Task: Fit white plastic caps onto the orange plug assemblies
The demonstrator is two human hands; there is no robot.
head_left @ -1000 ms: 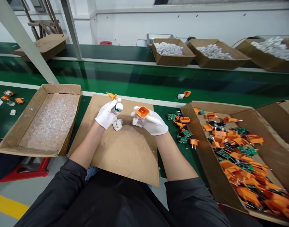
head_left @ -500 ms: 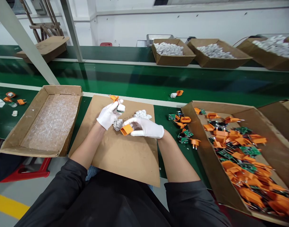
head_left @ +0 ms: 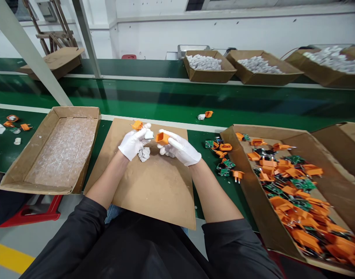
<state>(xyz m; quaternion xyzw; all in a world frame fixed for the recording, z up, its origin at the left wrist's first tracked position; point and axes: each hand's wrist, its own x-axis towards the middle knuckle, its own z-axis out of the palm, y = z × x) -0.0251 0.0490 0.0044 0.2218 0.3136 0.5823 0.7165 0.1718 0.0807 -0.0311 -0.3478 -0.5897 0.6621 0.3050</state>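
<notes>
In a white glove, my left hand (head_left: 133,143) grips an orange plug piece (head_left: 137,124) with metal pins; a small white block (head_left: 149,134) shows at its fingertips, apparently part of the same piece. My right hand (head_left: 183,148), gloved too, holds an orange housing (head_left: 162,138) whose open end faces up and left, close to the white block but apart from it. Below the hands, a clump of whitish pieces (head_left: 144,154) lies on the cardboard sheet (head_left: 154,190). More pale pieces are mostly hidden under my right hand.
An open cardboard box (head_left: 250,201) at right holds orange plugs and green boards, with loose ones beside it. At left stands a plastic-lined box (head_left: 59,151). Boxes of white pieces (head_left: 209,75) line the back shelf. A white-and-orange piece (head_left: 205,115) sits on the green belt.
My right hand has moved up with the orange housing, which now points toward the white block. It now covers most of the right-hand pale clump. My left hand has barely moved.
</notes>
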